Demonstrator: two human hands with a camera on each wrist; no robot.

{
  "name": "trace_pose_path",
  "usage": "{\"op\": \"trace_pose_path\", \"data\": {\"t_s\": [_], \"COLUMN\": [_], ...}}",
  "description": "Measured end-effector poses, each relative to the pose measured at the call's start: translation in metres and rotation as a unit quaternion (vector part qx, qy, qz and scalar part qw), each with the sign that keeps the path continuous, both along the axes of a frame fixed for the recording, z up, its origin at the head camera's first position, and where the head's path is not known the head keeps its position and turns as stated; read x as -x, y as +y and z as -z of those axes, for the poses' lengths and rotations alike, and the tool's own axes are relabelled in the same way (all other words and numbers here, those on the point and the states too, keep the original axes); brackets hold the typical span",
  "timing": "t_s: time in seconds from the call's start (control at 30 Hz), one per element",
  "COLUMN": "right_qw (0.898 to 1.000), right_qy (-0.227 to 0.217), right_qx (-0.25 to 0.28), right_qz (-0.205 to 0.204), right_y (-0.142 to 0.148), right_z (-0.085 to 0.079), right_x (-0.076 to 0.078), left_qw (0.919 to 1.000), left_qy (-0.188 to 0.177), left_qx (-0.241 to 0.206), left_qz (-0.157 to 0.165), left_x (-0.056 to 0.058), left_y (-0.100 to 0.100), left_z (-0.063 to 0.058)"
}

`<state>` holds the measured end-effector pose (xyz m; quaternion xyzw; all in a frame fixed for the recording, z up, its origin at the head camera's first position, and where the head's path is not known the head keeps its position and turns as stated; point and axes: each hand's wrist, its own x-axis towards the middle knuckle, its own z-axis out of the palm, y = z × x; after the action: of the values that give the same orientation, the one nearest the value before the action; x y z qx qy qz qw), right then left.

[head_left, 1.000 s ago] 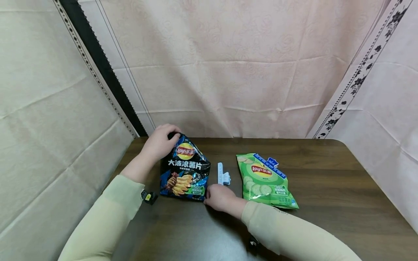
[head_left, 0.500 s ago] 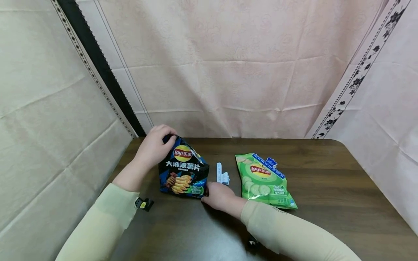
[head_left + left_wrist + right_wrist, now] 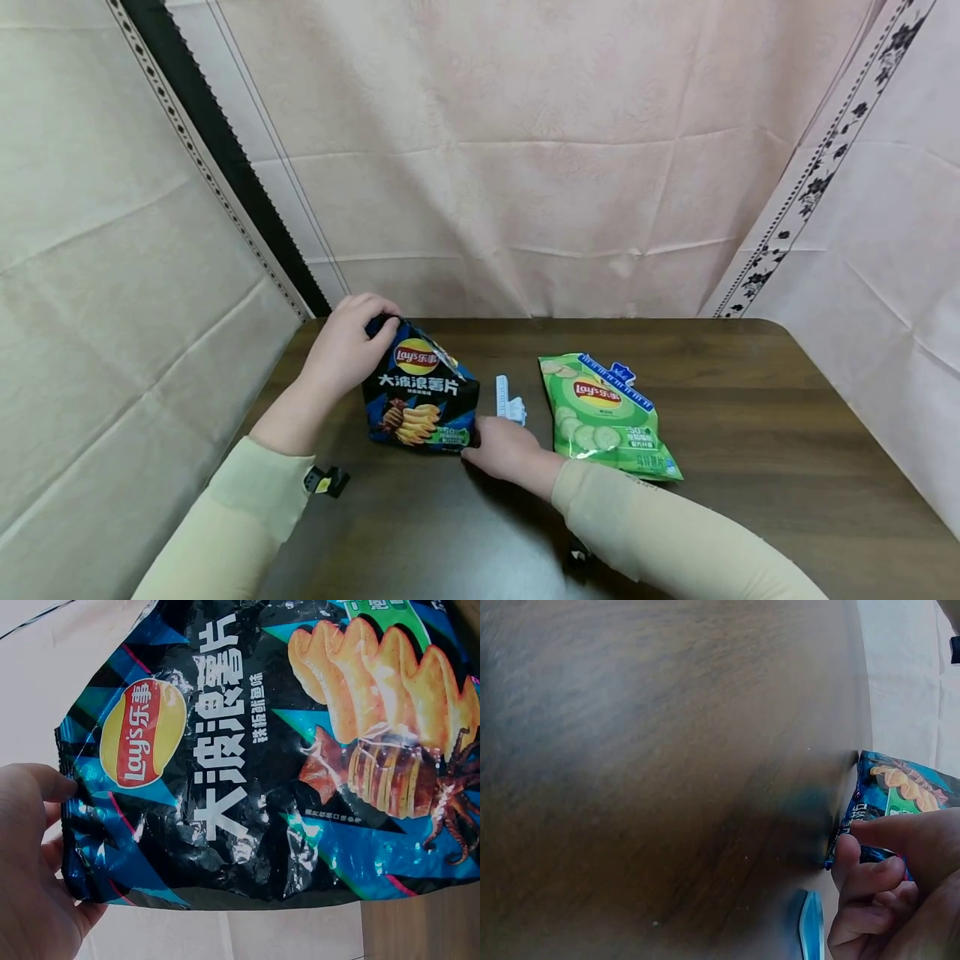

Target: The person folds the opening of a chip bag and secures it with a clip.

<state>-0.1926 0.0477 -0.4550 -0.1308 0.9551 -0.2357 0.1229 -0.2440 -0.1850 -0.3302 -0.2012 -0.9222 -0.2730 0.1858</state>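
Observation:
A black and blue bag of potato chips (image 3: 420, 393) stands at the left of the table, leaning back. My left hand (image 3: 347, 343) grips its top left corner. In the left wrist view, the fingers of that hand (image 3: 34, 855) wrap the crimped top edge, and the printed front (image 3: 217, 750) fills most of the picture. At the lower right corner, my right hand (image 3: 504, 450) pinches the bag. The right wrist view shows the thumb and forefinger of this hand (image 3: 900, 885) on the bottom edge of the bag (image 3: 911, 787).
A light blue bag clip (image 3: 508, 404) lies just beyond my right hand. Farther right, a green bag of potato chips (image 3: 603, 421) lies with a dark blue clip (image 3: 618, 382) across its top. Behind the brown wooden table (image 3: 720, 392) hangs a pale cloth (image 3: 540, 192).
My left hand has drawn the top of the black chip bag left and slightly lower. The bag's bottom edge has shifted a little left and up in view, and my right hand follows slightly.

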Motion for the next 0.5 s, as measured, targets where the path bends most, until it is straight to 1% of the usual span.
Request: {"op": "trace_pose_path", "data": {"t_s": [0.3, 0.5], "right_qw": [1.0, 1.0], "right_qy": [-0.006, -0.008], "right_qx": [-0.002, -0.003], "right_qz": [0.004, 0.003], "right_y": [0.0012, 0.0016], "right_z": [-0.0008, 0.0014], "right_x": [0.0014, 0.0018], "left_qw": [0.9998, 0.9997], "left_qy": [0.014, 0.009], "left_qx": [0.012, 0.017], "left_qz": [-0.012, -0.013], "left_x": [0.0004, -0.0012], "left_y": [0.0011, 0.0021], "left_z": [0.0008, -0.0014]}}
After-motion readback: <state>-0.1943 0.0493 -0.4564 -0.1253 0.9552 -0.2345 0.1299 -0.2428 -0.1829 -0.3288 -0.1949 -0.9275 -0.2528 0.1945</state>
